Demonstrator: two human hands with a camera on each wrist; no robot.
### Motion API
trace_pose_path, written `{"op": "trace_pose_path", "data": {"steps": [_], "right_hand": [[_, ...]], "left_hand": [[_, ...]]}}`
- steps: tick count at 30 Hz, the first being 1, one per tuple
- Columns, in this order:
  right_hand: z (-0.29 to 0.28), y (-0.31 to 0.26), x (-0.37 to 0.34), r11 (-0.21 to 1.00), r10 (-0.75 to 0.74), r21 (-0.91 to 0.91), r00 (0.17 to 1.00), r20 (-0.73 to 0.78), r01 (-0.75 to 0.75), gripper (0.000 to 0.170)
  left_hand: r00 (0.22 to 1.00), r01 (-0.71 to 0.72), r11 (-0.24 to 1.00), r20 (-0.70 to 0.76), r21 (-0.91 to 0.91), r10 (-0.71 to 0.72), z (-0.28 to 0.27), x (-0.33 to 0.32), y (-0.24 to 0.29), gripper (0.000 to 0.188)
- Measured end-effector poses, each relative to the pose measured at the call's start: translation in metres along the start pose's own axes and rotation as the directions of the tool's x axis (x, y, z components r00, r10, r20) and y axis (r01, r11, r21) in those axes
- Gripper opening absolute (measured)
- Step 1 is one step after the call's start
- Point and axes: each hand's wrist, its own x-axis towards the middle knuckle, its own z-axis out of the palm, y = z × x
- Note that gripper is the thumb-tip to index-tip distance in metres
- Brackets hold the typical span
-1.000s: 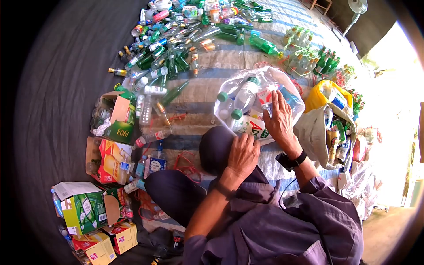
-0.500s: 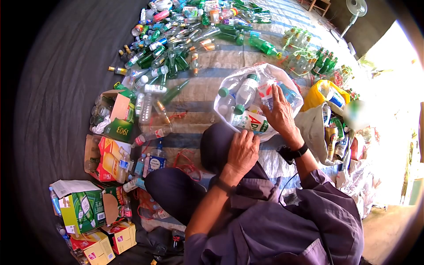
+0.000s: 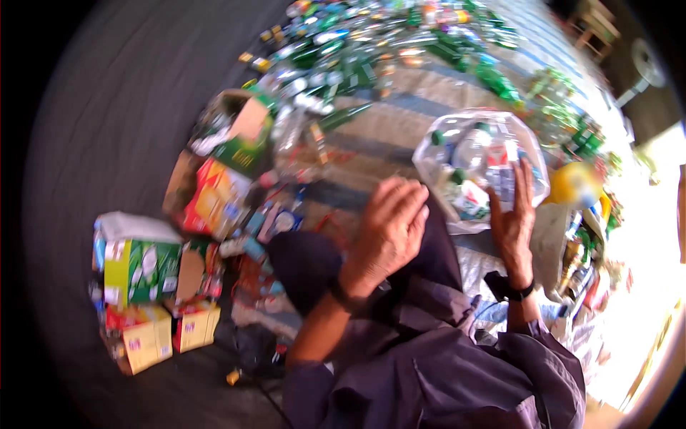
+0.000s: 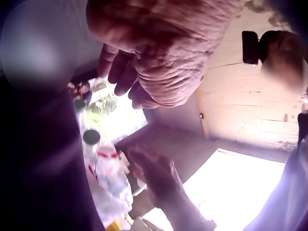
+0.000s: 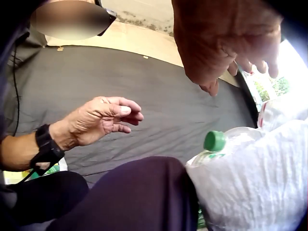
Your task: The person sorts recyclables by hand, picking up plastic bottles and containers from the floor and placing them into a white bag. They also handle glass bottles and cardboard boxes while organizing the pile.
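A white plastic sack [image 3: 446,207] stands in front of the person's knee, its mouth spread wide. Inside lie clear plastic bottles, one with a green cap [image 5: 215,141], and a white bottle with a printed label [image 3: 471,199]. My right hand [image 3: 514,222] is at the sack's near right side, fingers extended over the bottles, gripping nothing. Over the knees hovers my left hand [image 3: 389,232], away from the sack; in the right wrist view the left hand [image 5: 103,120] has loosely bent fingers with nothing between them.
A heap of glass and plastic bottles [image 3: 343,64] covers the far end of the striped sheet [image 3: 386,129]. Cardboard boxes [image 3: 146,268] with bottles line the left side. Right of the sack are a yellow bag [image 3: 575,184] and a sack of cans [image 3: 549,243].
My left hand has let go of the sack's near rim and moved left, lifted over the knees. My right hand stays by the sack. The head view has turned left.
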Motion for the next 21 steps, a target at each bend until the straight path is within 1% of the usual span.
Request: {"op": "trace_pose_path", "data": {"steps": [1,2,3,4,5,6,7,8,10,11,12,13,14,15,16,17,18,19,21], "right_hand": [[0.000,-0.009,0.000,1.000,-0.019,0.021,1.000,0.002,0.019,0.065],[0.001,-0.020,0.001,0.999,-0.027,0.045,1.000,0.013,0.027,0.064],[0.004,-0.026,0.001,0.994,-0.074,0.084,0.997,0.013,0.073,0.064],[0.008,-0.031,0.002,0.986,-0.118,0.120,0.993,0.009,0.116,0.063],[0.011,-0.037,0.003,0.982,-0.132,0.137,0.991,0.010,0.130,0.063],[0.014,-0.043,0.003,0.979,-0.144,0.150,0.990,0.009,0.141,0.063],[0.017,-0.051,0.003,0.973,-0.180,0.147,0.984,-0.009,0.180,0.063],[0.021,-0.056,0.000,0.975,-0.142,0.178,0.989,0.026,0.135,0.062],[0.033,-0.059,-0.004,0.961,-0.137,0.250,0.990,0.043,0.122,0.062],[0.033,-0.067,-0.004,0.973,-0.128,0.203,0.989,0.078,0.109,0.061],[0.037,-0.071,-0.005,0.968,-0.127,0.229,0.988,0.083,0.105,0.060],[0.041,-0.071,-0.007,0.963,-0.147,0.241,0.986,0.084,0.123,0.059],[0.045,-0.073,-0.008,0.957,-0.166,0.252,0.983,0.082,0.141,0.058],[0.047,-0.080,-0.010,0.969,-0.116,0.232,0.986,0.120,0.085,0.057],[0.052,-0.081,-0.010,0.962,-0.191,0.217,0.977,0.099,0.166,0.056],[0.056,-0.083,-0.011,0.969,-0.156,0.213,0.980,0.124,0.127,0.055],[0.060,-0.085,-0.013,0.974,-0.121,0.206,0.982,0.148,0.089,0.055],[0.064,-0.088,-0.014,0.974,-0.143,0.198,0.979,0.142,0.113,0.053],[0.070,-0.094,-0.014,0.967,-0.197,0.187,0.971,0.134,0.170,0.052]], "left_hand": [[0.997,-0.018,0.996,-0.072,0.085,0.024,-0.030,0.004,-0.012,0.026],[0.994,0.027,0.986,-0.111,0.166,-0.008,-0.060,0.003,-0.027,0.024],[0.984,0.088,0.959,-0.176,0.269,-0.041,-0.092,0.002,-0.035,0.023],[0.956,0.176,0.942,-0.278,0.286,-0.094,-0.117,-0.011,-0.054,0.022],[0.911,0.315,0.907,-0.357,0.278,-0.207,-0.141,-0.032,-0.077,0.021],[0.857,0.430,0.865,-0.419,0.261,-0.299,-0.164,-0.044,-0.078,0.021],[0.756,0.572,0.802,-0.492,0.174,-0.432,-0.180,-0.075,-0.100,0.023],[0.631,0.698,0.712,-0.533,0.074,-0.564,-0.194,-0.116,-0.130,0.023],[0.584,0.792,0.569,-0.544,0.220,-0.603,-0.210,-0.188,-0.156,0.025],[0.528,0.825,0.542,-0.563,0.161,-0.636,-0.211,-0.239,-0.176,0.024],[0.469,0.853,0.512,-0.576,0.100,-0.669,-0.206,-0.300,-0.198,0.022],[0.375,0.908,0.418,-0.534,0.045,-0.758,-0.197,-0.376,-0.225,0.021],[0.274,0.948,0.317,-0.483,-0.009,-0.832,-0.188,-0.442,-0.240,0.021],[0.077,0.951,0.189,-0.403,-0.245,-0.912,-0.175,-0.478,-0.233,0.022],[-0.102,0.887,0.038,-0.276,-0.460,-0.956,-0.158,-0.506,-0.225,0.024],[-0.208,0.925,-0.103,-0.260,-0.365,-0.943,-0.140,-0.531,-0.222,0.029],[-0.313,0.933,-0.246,-0.251,-0.264,-0.916,-0.123,-0.552,-0.220,0.034],[-0.330,0.925,-0.259,-0.251,-0.279,-0.910,-0.105,-0.574,-0.220,0.034],[-0.225,0.974,-0.211,-0.452,-0.082,-0.863,-0.076,-0.603,-0.222,0.046]]}}
